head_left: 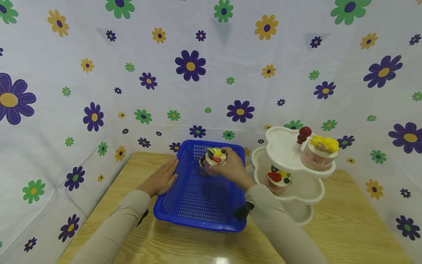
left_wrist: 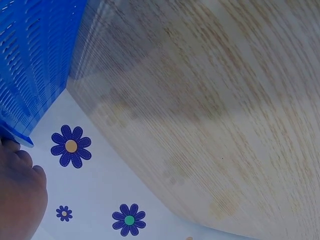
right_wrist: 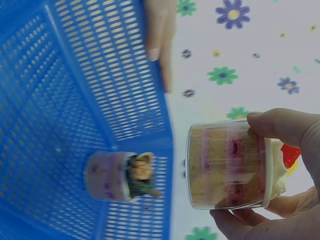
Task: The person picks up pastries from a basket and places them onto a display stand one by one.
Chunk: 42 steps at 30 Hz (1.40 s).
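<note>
My right hand (head_left: 232, 167) grips a clear layered dessert cup (right_wrist: 227, 165) near its top, thumb on one side and fingers on the other. Cream, a strawberry piece and yellow fruit top this cup, which is over the back part of a blue plastic basket (head_left: 201, 224). Inside the basket stands a second dessert cup (right_wrist: 107, 176) with a brown and dark topping, partly hidden behind the held one in the head view. My left hand (head_left: 161, 178) rests on the basket's left rim with fingers extended; the left wrist view catches only its edge at the rim.
Right of the basket rises a white tiered stand (head_left: 280, 146) with a red knob (head_left: 304, 132). Its top tier bears a cup with yellow fruit (head_left: 319, 153), the tier below a strawberry-topped cup (head_left: 278, 181). Flower-patterned sheeting (head_left: 211, 91) encloses the wooden table (head_left: 356, 227).
</note>
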{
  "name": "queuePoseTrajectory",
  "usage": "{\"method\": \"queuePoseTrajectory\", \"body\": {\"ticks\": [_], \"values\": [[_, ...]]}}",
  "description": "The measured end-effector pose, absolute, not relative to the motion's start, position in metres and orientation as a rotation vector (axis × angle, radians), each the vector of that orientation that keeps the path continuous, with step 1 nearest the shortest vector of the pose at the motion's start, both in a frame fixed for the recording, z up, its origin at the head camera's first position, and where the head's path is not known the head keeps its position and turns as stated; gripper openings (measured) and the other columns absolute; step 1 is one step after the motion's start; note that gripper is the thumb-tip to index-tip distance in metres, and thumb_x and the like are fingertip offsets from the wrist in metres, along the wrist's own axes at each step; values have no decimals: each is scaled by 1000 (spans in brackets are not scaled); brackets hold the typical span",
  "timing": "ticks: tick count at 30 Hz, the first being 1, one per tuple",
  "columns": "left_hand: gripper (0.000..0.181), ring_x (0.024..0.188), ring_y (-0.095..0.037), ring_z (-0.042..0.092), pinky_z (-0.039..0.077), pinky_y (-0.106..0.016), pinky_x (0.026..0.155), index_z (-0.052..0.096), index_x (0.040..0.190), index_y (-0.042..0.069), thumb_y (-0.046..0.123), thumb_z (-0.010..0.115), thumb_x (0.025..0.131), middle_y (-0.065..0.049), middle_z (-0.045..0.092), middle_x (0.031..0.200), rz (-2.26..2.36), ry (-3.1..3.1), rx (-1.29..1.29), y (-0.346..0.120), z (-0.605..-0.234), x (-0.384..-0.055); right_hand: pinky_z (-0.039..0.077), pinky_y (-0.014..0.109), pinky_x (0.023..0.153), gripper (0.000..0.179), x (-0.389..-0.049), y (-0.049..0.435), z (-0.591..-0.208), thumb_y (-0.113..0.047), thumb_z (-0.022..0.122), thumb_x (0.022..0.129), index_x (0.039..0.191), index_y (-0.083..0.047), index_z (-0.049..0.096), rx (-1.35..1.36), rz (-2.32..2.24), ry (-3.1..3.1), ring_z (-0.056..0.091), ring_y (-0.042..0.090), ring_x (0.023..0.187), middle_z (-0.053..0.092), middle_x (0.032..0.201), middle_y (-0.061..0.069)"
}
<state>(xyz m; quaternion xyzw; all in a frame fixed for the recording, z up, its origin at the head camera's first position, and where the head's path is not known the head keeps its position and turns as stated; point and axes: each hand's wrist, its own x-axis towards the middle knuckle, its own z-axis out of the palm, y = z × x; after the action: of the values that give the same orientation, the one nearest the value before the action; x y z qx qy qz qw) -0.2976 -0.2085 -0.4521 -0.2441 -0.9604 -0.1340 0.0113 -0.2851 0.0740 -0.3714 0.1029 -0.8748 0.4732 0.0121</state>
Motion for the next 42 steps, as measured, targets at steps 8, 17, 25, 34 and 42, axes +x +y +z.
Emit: {"method": "queuePoseTrajectory", "body": {"ticks": [8, 17, 25, 34, 42], "values": [[57, 144, -41, 14, 16, -55, 116, 16, 151, -4, 24, 32, 103, -21, 14, 158, -424, -3016, -755, -210, -455, -298, 49, 44, 95, 79, -262, 92, -345, -29, 82, 74, 138, -5, 42, 451, 1461, -2669, 56, 28, 112, 55, 128, 14], [58, 145, -38, 11, 15, -54, 116, 14, 152, -2, 27, 29, 104, -18, 12, 159, -444, -3017, -764, -213, -461, -301, 49, 45, 96, 81, -236, 116, -324, -35, 81, 74, 140, -10, 40, 471, 1452, -2663, 53, 27, 116, 50, 133, 9], [58, 146, -37, 11, 15, -54, 116, 14, 152, -2, 28, 29, 104, -18, 12, 159, -420, -3013, -764, -214, -462, -303, 47, 49, 97, 77, -219, 140, -313, -32, 81, 76, 138, -11, 41, 427, 1470, -2643, 51, 31, 120, 49, 133, 10], [57, 145, -38, 12, 15, -55, 116, 15, 151, -3, 26, 29, 104, -19, 13, 159, -424, -2995, -773, -213, -462, -304, 49, 48, 96, 84, -200, 171, -311, -38, 80, 77, 143, -12, 37, 342, 1373, -2675, 52, 34, 119, 48, 136, 12], [58, 145, -38, 11, 14, -54, 116, 14, 152, -3, 26, 30, 104, -19, 12, 159, -434, -3003, -762, -212, -460, -304, 47, 51, 97, 75, -175, 199, -309, -28, 79, 80, 141, -9, 39, 341, 1344, -2642, 50, 32, 118, 51, 131, 14]]}}
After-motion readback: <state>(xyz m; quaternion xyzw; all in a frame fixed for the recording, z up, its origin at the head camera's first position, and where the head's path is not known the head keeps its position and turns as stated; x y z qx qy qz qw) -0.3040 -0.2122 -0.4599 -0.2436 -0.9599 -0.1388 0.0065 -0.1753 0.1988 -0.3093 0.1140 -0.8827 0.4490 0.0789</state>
